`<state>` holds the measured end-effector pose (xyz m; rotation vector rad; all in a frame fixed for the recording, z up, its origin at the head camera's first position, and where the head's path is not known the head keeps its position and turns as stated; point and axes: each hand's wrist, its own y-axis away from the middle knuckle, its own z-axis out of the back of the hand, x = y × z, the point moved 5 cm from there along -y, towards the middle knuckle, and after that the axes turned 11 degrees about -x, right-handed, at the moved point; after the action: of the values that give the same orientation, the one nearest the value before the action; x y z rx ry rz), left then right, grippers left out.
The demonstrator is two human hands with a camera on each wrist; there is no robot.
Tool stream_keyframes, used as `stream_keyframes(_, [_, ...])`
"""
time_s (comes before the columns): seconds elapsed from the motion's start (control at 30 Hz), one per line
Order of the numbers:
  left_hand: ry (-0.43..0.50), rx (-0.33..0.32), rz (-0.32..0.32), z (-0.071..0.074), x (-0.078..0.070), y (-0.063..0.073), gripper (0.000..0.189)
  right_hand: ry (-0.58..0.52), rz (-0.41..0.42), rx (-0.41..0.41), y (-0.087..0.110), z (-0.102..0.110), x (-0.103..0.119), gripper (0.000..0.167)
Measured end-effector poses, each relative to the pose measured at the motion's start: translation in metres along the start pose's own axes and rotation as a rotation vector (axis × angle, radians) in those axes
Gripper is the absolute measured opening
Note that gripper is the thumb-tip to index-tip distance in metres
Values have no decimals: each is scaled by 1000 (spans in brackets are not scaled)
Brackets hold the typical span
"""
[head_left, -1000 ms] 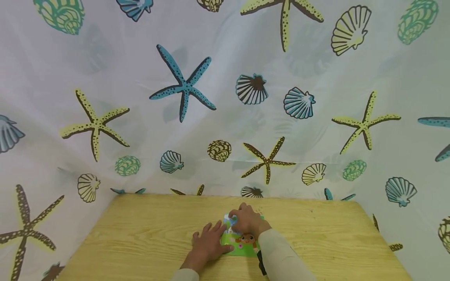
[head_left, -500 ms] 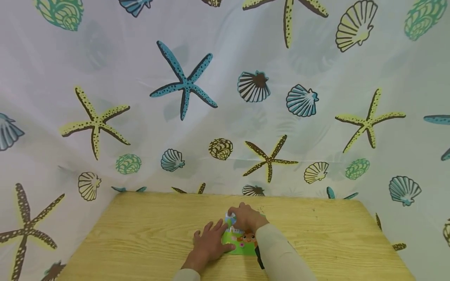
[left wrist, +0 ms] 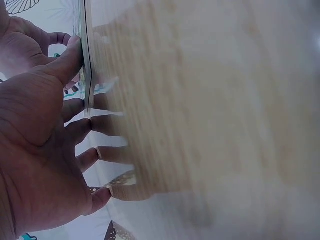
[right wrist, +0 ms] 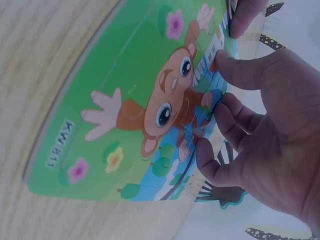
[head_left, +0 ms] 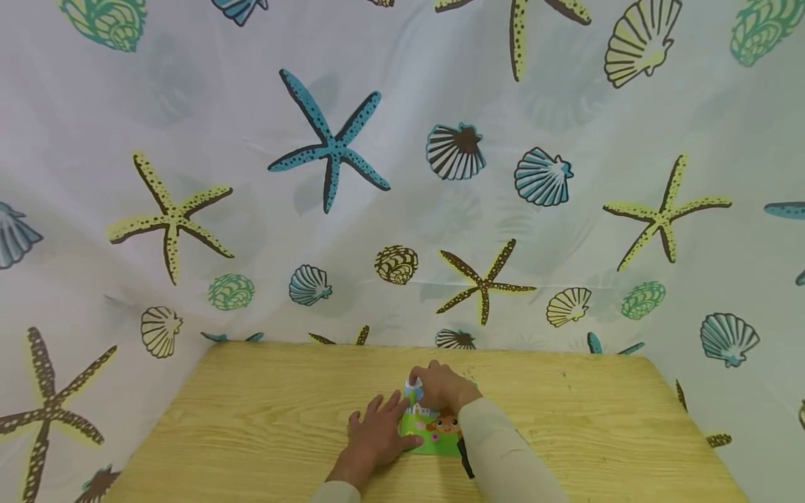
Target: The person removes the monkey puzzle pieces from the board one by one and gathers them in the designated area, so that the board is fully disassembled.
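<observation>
A jigsaw puzzle (right wrist: 135, 105) with a cartoon monkey on green ground lies flat on the table. My left hand (head_left: 376, 436) is spread at its left side, thumb on the near left corner. In the left wrist view the left fingertips (left wrist: 101, 199) touch the tabletop, and the thumb lies along the puzzle's thin edge. My right hand (head_left: 443, 388) bends over the far part of the puzzle. Seen from the right wrist, its thumb and curled fingers (right wrist: 212, 165) touch the picture, spaced apart; I cannot tell whether they pinch a piece.
The wood-grain table (head_left: 270, 405) runs back to a white curtain (head_left: 352, 230) printed with starfish and shells, which also hangs at both sides. A black strap (head_left: 465, 457) shows by the right forearm.
The head view has shifted slightly, moving the scene a little. Both hands keep nearly the same places on the puzzle, with only small movement in the right fingers.
</observation>
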<state>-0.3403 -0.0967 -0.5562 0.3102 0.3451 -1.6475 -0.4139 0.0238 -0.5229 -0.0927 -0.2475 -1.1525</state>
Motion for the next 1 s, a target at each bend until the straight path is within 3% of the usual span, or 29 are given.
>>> stream_keyframes(0.17, [5,5,7,-3,2,0,80,38,30,-1,-3,-3,-3,36])
stream_keyframes(0.67, [45,-18,23,0,3,1,79,17,38,22,-4,-1,-2,39])
stream_keyframes(1.0, [40,-27,16,1,1,2,78,-61,-45,46,-6,-2,-2,35])
